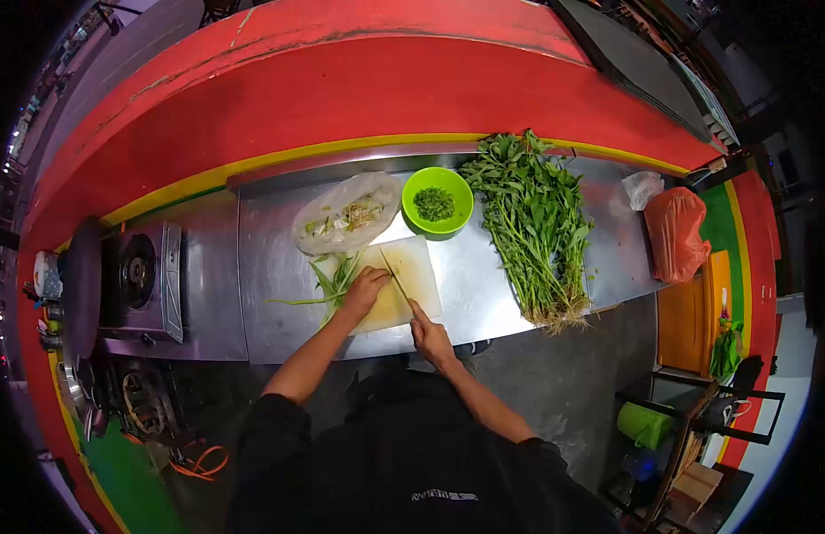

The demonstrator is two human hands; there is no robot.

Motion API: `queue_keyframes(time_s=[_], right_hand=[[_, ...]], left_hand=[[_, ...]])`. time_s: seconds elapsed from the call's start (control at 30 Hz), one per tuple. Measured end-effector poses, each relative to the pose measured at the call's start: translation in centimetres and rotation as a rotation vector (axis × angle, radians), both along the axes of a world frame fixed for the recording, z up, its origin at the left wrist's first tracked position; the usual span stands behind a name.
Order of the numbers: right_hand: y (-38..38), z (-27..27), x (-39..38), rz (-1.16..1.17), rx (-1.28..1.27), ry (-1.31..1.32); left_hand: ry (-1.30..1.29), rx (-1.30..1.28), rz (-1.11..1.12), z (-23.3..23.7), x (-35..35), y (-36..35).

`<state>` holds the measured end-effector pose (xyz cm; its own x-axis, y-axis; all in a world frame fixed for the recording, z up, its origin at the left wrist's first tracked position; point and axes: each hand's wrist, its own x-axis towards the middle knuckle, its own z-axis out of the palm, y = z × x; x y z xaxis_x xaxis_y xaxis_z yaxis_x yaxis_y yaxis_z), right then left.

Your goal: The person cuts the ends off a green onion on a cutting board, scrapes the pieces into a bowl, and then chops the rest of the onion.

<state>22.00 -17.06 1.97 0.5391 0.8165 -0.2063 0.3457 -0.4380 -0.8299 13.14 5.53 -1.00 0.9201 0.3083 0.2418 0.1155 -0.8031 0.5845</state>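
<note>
My right hand (431, 338) is wrapped round the handle of a kitchen knife (395, 274), its blade pointing away from me over a pale cutting board (418, 259). Close to the blade, my left hand (366, 293) has its fingers curled down on the board, pressing the end of some long green scallions (333, 280). Their leaves spread out past the board's left edge. Behind the board stands a bright green bowl (467, 198) with finely chopped greens (434, 204) in it. Beside it lies a clear plastic bag (316, 216) with pale and green vegetable pieces inside.
A large bundle of leafy greens (532, 222) with roots lies right of the board on the steel counter (283, 298). Farther right are a red plastic bag (676, 233) and a small clear bag (642, 189). A gas stove (141, 270) stands left. A red wall (359, 98) runs behind.
</note>
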Motion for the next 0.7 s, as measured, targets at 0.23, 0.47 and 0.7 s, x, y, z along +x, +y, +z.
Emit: queue_keyframes(time_s=[0.23,0.47,0.7], right_hand=[[0.1,-0.6,0.0,0.013,-0.039,-0.004],[2.0,0.0,0.1,0.04,-0.121,-0.09],[1.3,0.1,0.1,-0.001,-0.038,-0.029]], left_hand=[[0.035,-0.024,0.028,0.0,0.1,-0.3],[0.037,0.057,0.001,0.0,0.3,-0.2],[0.032,0.048,0.04,-0.1,0.0,-0.6]])
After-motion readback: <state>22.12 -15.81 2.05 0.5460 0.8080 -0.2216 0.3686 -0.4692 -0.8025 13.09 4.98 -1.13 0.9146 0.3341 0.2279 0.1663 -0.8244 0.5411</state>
